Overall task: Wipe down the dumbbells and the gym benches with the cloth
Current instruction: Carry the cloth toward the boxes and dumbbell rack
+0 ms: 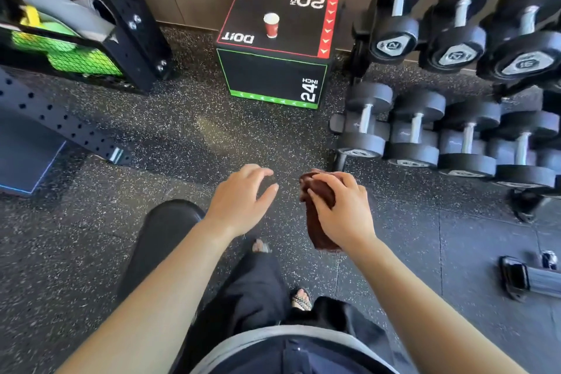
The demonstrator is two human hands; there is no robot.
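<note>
Cloth gripped in right hand; left hand hovers beside it, fingers relaxed.

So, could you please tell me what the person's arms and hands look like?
Both arms are bare to the frame's edge, with no sleeves showing. The left hand and right hand wear no gloves, and no watch, bracelet or ring is visible.

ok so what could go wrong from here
1. The right hand grips the cloth bunched up, so it may wipe the dumbbells only patchily.
2. A dumbbell nudged off the rack could land on the open-toed sandal.
3. The red cup standing on the box beside the rack could get knocked over.
</note>
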